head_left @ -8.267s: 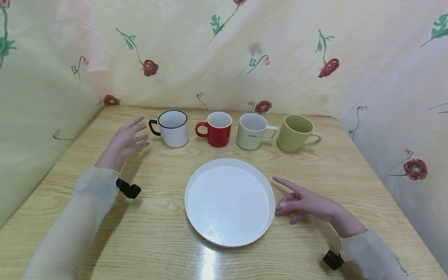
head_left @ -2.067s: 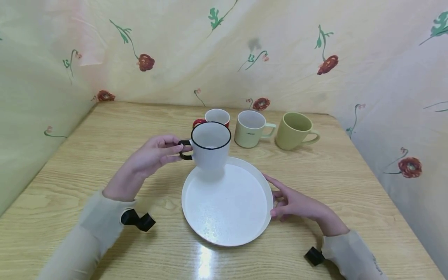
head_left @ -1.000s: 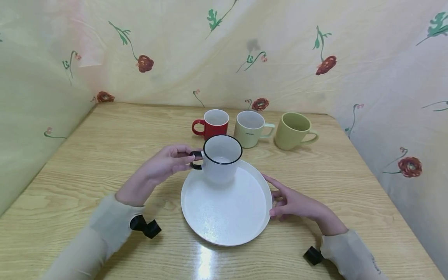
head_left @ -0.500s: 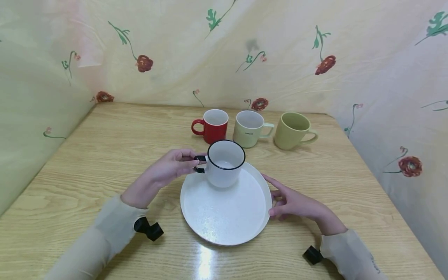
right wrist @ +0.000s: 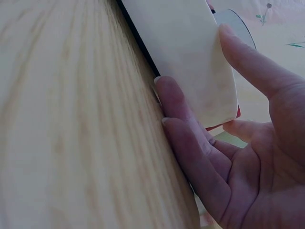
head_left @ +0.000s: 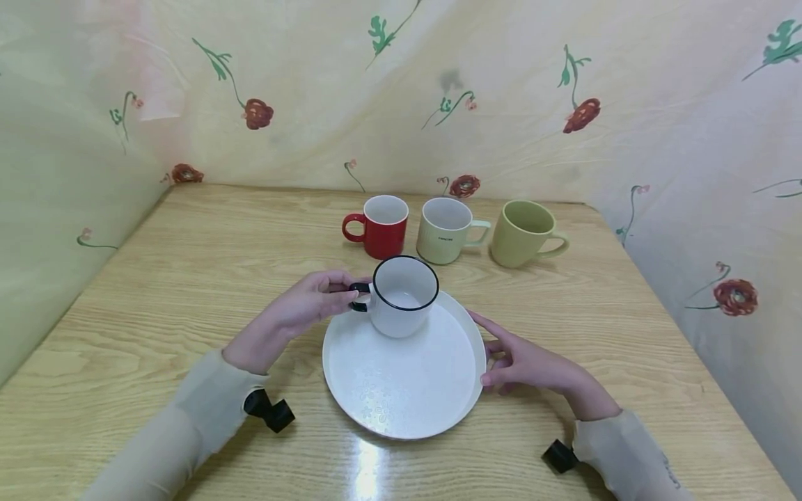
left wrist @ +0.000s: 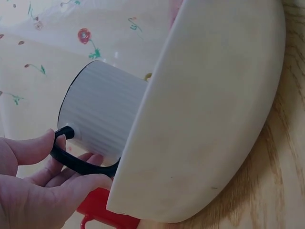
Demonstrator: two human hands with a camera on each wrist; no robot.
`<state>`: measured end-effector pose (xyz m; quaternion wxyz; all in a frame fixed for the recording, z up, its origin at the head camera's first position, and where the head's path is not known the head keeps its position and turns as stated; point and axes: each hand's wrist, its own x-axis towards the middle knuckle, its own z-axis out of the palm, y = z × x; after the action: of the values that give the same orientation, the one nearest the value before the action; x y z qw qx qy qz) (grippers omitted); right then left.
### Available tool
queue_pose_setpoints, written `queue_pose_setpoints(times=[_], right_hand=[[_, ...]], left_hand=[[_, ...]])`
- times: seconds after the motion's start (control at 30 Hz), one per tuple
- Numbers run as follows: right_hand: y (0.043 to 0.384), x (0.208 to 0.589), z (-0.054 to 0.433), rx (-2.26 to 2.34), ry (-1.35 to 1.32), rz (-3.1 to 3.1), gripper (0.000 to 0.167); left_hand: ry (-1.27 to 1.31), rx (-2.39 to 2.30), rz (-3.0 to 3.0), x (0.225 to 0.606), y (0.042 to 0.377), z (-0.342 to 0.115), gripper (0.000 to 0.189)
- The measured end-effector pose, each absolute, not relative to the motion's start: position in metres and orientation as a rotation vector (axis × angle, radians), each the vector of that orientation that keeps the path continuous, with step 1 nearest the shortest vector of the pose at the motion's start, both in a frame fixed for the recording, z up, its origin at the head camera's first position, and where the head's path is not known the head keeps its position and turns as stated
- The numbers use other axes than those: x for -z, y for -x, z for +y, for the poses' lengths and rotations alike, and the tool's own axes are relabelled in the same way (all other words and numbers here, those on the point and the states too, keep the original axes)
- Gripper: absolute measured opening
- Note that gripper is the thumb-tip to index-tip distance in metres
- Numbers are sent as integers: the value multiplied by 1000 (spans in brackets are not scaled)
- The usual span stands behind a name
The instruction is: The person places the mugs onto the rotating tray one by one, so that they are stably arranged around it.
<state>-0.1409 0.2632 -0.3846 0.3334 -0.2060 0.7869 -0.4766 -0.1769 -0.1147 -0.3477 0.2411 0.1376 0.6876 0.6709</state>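
Note:
A white mug with a black rim and black handle [head_left: 399, 319] is upright over the back part of a round white tray [head_left: 401, 390]. Its base appears to rest on the tray, though the tray's wall hides it in the left wrist view. My left hand [head_left: 307, 303] pinches the mug's handle [left wrist: 78, 163] between thumb and fingers. At the tray's right side, my right hand [head_left: 529, 358] holds the edge: the thumb [right wrist: 243, 55] lies at the upper rim, and bent fingers [right wrist: 176, 102] touch the wall's lower edge.
Behind the tray stand a red mug [head_left: 385, 233], a pale green mug [head_left: 441, 240] with small lettering and an olive-green mug [head_left: 516, 243]. All are on a wooden table [head_left: 207, 278]. A flowered cloth [head_left: 313, 90] hangs around the back and sides.
My left hand gripped the white mug, carried it rightward from the row's left end and lowered it over the tray. My right hand moved from beside the tray onto its edge.

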Motion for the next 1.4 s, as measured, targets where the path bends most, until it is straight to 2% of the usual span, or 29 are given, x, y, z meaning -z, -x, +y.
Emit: queue_pose_setpoints(times=[1.07,1.4], right_hand=[[141,384,262,1242,544,2057,99],[142,384,262,1243,544,2052,99]], left_hand=[[-293,-1836,2023,353,186,-119,39],[-261,-1886,2034,353,185,-118,39]])
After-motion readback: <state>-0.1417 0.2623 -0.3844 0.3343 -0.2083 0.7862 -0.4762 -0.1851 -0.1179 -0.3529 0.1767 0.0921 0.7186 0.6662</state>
